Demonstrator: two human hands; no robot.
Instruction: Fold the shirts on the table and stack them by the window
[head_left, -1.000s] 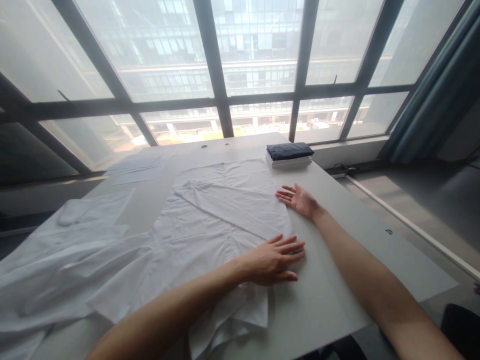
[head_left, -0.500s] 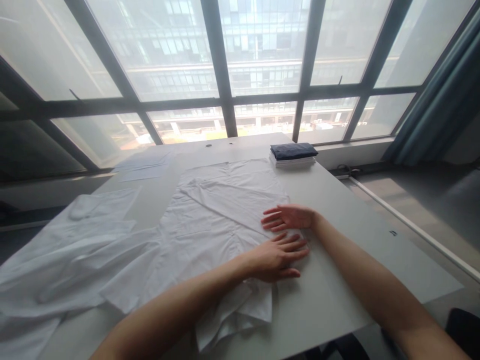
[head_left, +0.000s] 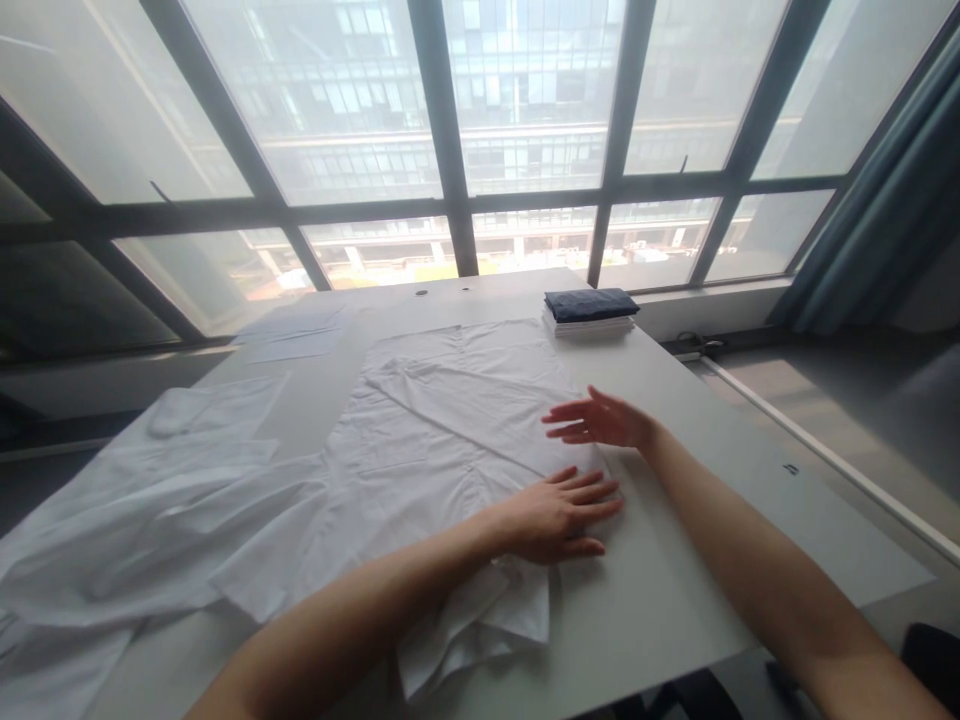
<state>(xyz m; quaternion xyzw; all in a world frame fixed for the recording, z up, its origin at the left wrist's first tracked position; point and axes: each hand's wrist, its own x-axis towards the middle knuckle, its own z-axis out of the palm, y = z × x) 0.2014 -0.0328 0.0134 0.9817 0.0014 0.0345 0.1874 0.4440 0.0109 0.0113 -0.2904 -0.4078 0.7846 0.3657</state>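
A white shirt lies spread over the middle of the white table, with creases running across it. My left hand rests flat on its right edge, fingers spread and pointing right, holding nothing. Just beyond it, my right hand hovers a little above the garment's edge, fingers stretched out to the left and slightly apart. A fold of white cloth hangs loose below my left forearm, near the front of the table.
More rumpled white cloth covers the table's left side. At the back right stands a stack of folded clothes with a dark blue folded garment on top. Flat pale sheets lie at the back left. Windows and a blue curtain stand behind.
My right hand has lifted off the cloth and shifted slightly to the right and away from me. My left hand stays flat in place.
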